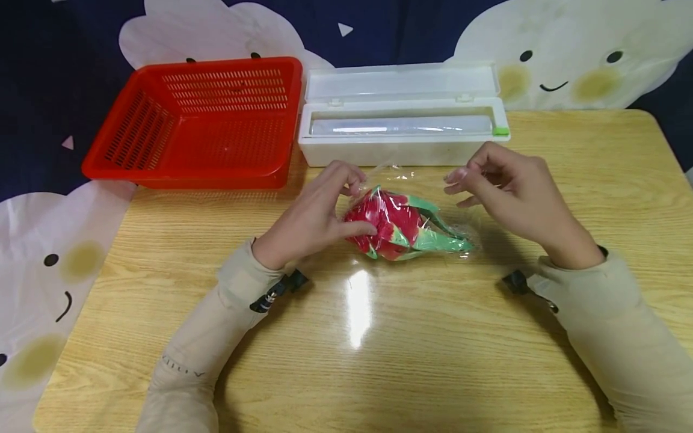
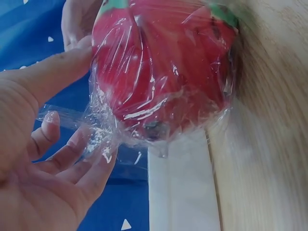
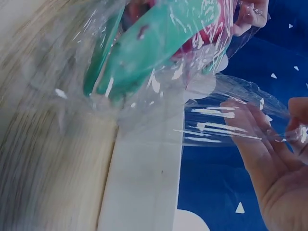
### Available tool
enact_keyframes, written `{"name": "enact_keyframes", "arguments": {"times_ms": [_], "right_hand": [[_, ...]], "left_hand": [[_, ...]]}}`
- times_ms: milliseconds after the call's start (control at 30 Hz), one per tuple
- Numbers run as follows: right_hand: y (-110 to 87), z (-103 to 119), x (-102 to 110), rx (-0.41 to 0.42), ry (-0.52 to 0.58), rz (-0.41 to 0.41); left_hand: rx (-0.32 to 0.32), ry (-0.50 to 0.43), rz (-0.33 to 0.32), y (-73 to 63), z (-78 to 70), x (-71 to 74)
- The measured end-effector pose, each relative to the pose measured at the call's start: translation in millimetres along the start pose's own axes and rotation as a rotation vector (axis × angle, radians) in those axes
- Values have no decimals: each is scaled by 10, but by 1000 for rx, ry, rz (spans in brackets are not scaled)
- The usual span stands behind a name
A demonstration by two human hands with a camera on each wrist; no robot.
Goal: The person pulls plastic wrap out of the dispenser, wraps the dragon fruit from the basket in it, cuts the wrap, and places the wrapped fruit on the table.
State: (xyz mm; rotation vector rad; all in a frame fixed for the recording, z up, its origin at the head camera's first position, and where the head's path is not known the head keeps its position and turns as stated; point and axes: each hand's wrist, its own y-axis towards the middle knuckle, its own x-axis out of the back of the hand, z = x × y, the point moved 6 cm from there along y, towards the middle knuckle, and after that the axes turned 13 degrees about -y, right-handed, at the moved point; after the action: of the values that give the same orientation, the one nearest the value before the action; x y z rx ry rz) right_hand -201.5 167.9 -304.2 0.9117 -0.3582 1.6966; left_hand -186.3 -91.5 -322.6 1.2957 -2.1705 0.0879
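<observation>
A red dragon fruit (image 1: pixel 385 224) with green leafy scales lies on its side on the wooden table, covered in clear cling film. My left hand (image 1: pixel 325 210) holds its left end, the thumb across the red skin and the fingers curled at the far side, against crumpled film (image 2: pixel 98 137). Beyond the green tips, my right hand (image 1: pixel 506 186) is raised and pinches the edge of the cling film (image 3: pixel 216 126) between thumb and finger. That film stretches from the fruit to the right fingertips in the right wrist view.
Right behind the fruit stands a white cling film box (image 1: pixel 400 150), lid up, with a film roll (image 1: pixel 400 125) inside and a green piece (image 1: pixel 500 131) at its right end. A red plastic basket (image 1: pixel 216 180) is at the back left. Dark cloud-patterned cloth (image 1: pixel 379 30) hangs behind the table (image 1: pixel 411 361).
</observation>
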Motion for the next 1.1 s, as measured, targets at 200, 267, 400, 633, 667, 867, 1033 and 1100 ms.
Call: {"name": "enact_keyframes", "arguments": {"times_ms": [200, 267, 400, 633, 667, 867, 1033, 1100], "right_hand": [[-46, 132, -18, 89, -65, -16], [-61, 185, -30, 126, -90, -29], [-90, 291, -63, 210, -167, -74], [-140, 439, -149, 334, -341, -115], [-147, 451, -166, 341, -344, -109], [-188, 527, -270, 402, -362, -82], [-225, 613, -365, 473, -442, -89], [-238, 644, -393, 498, -462, -96]], "left_hand": [[-24, 22, -2, 2, 10, -32], [-26, 19, 0, 3, 14, -43], [-34, 16, 4, 1, 10, -64], [-64, 39, 4, -9, -28, -75], [-67, 42, 4, -10, -33, -77], [-74, 60, 12, -9, -49, -91], [-128, 105, 18, -4, -75, -112], [-150, 118, 20, -4, -90, -118]]}}
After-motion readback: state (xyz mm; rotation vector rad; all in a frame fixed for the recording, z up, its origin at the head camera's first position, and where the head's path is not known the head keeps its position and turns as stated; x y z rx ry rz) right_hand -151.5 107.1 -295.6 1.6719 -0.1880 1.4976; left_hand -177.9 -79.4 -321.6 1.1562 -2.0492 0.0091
